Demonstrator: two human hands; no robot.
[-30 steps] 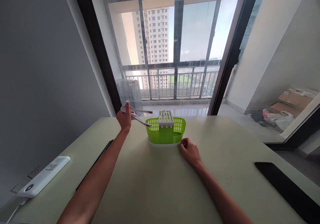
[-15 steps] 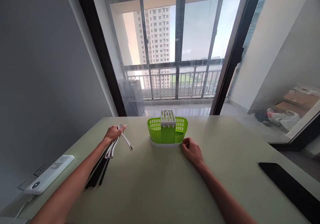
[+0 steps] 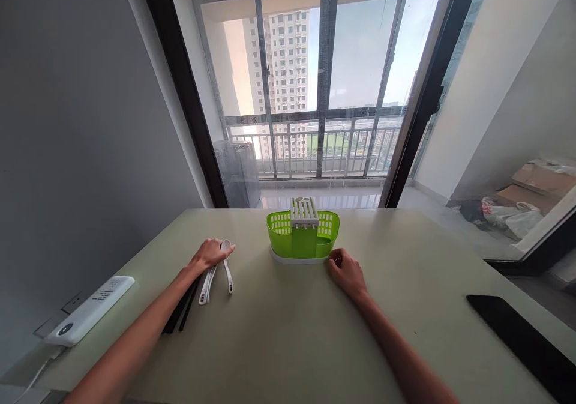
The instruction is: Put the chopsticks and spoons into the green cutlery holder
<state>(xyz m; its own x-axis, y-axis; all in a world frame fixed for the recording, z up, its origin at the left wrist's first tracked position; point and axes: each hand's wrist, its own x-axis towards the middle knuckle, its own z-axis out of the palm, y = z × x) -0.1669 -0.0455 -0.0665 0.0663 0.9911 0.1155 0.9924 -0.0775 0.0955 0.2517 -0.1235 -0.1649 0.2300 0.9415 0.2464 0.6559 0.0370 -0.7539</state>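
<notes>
The left hand (image 3: 209,254) lies palm-down on the bowls of the white spoons (image 3: 216,275), which rest flat on the table (image 3: 288,332) to the left of the green caddy (image 3: 303,242), their handles running back toward the person beside a few black chopsticks (image 3: 182,308). The fingers are loosely curled over the spoon bowls, more resting on them than pinching; whether any finger is hooked under a bowl cannot be told from here. The right hand (image 3: 345,270) sits at the right foot of the green caddy, fingers curled against its white base tray, steadying it. To set the spoons down well, it seems best to let the bowls go only once the handles lie fully flat, then lift the palm straight up so nothing gets dragged toward the green caddy or into the chopsticks. Farther left of the green caddy, near the table edge, lies a white power strip (image 3: 87,311); far to the right lies a black flat slab (image 3: 524,344).
</notes>
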